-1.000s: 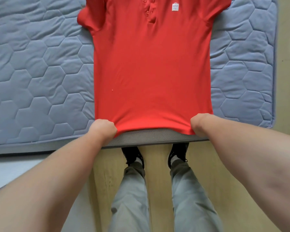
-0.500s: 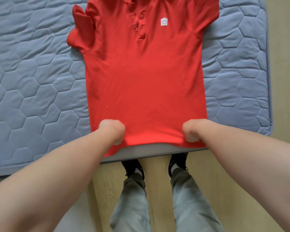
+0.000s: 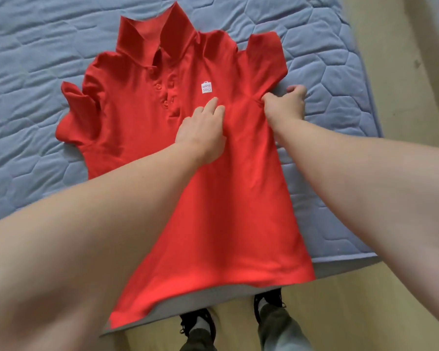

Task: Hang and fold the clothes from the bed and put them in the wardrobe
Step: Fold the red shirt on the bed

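A red polo shirt (image 3: 238, 198) lies face up on the blue quilted mattress (image 3: 36, 97), collar at the far end, hem at the near edge. My left hand (image 3: 203, 127) rests on the chest just below the small white logo, fingers straight and pointing away. My right hand (image 3: 285, 102) pinches the fabric at the shirt's right armpit seam, under the right sleeve. The left sleeve is crumpled at the far left. No wardrobe or hanger shows.
The mattress's grey side edge (image 3: 188, 302) runs along the near side. Beyond it lies a light wooden floor (image 3: 365, 312), where my black shoes (image 3: 198, 323) and grey trousers stand. Floor also shows past the mattress's right edge.
Both hands have let go of the hem and moved up the shirt to the chest and right armpit. My view has shifted forward, showing the collar and both sleeves.
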The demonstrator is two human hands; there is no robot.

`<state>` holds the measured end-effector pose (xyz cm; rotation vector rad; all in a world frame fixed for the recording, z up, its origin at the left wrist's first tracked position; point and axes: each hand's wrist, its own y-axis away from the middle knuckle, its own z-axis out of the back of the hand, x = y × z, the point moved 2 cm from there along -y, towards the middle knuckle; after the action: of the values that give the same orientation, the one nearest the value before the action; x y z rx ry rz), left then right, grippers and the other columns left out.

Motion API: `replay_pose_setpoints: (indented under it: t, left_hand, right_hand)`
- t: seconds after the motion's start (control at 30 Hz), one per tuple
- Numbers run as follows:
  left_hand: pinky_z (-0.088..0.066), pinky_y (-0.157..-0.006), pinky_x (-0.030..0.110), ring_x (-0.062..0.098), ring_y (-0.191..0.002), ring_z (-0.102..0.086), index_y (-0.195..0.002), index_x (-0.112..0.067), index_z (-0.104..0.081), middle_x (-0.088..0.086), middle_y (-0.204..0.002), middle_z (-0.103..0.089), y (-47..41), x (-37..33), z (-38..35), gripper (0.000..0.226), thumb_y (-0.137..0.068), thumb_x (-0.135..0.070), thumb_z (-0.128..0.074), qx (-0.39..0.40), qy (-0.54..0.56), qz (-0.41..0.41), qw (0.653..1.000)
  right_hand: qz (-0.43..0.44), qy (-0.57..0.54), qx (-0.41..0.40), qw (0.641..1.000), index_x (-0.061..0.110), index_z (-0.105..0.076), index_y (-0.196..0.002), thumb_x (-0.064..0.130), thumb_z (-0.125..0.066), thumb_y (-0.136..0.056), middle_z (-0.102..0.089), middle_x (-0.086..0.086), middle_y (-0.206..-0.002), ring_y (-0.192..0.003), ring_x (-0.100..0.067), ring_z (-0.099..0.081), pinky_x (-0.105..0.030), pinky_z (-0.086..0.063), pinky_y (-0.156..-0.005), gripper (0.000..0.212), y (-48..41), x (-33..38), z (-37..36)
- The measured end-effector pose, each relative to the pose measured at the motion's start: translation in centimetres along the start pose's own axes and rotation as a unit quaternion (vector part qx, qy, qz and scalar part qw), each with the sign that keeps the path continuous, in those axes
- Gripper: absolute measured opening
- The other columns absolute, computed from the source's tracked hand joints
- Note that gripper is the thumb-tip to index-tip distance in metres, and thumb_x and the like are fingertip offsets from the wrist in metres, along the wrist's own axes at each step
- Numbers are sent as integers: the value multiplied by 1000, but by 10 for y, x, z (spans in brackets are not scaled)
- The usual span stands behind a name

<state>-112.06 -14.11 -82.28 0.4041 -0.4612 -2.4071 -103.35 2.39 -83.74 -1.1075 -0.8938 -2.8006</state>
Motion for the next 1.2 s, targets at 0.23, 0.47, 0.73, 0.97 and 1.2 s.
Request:
replay_pose_setpoints:
  t: [0.23,0.47,0.73,0.97,1.2]
  left_hand:
    - [-43,-106,55,34,-138,-42,-153,-21,-32,-7,-168,-11,-85,-2,28,67,-89,-14,-49,-57,5,-25,998]
    - [-44,-104,53,36,-133,-46,-143,-16,-47,-3,-166,-21,-119,-25,35,51,-93,-16,-51,-74,-26,-48,996]
    - [-43,-106,51,38,-130,-50,-138,-10,-49,6,-155,-37,-130,-40,39,51,-94,-32,-63,-39,-32,-1,999]
    - [-40,-109,45,33,-133,-49,-138,-15,-49,8,-146,-47,-149,-59,50,49,-92,-26,-60,-42,23,24,999]
    - [-48,-82,36,38,-108,-62,-106,-12,-64,15,-113,-67,-160,-101,52,34,-76,-8,-50,-5,-17,-21,1000]
  right_hand:
    - [50,-97,111,988,28,-60,-110,-2,-56,-69,-60,7,-72,-51,-6,-51,-19,-37,-42,50,-54,18,5]
    - [114,-92,200,969,17,-67,-79,-9,-66,-72,-70,5,-71,-63,-7,-64,-20,-50,-58,27,-50,5,14]
    - [242,164,96,951,15,-61,-82,48,-52,-99,-71,-15,-102,-100,-36,-62,-36,-38,-76,38,-52,6,39]
    - [165,143,106,970,15,-46,-58,50,-49,-99,-62,-12,-75,-84,-32,-58,-33,-33,-69,54,-46,-28,52]
    - [134,35,257,957,9,-74,-101,36,-67,-92,-76,-2,-100,-101,-21,-69,-41,-50,-98,29,-43,-39,40]
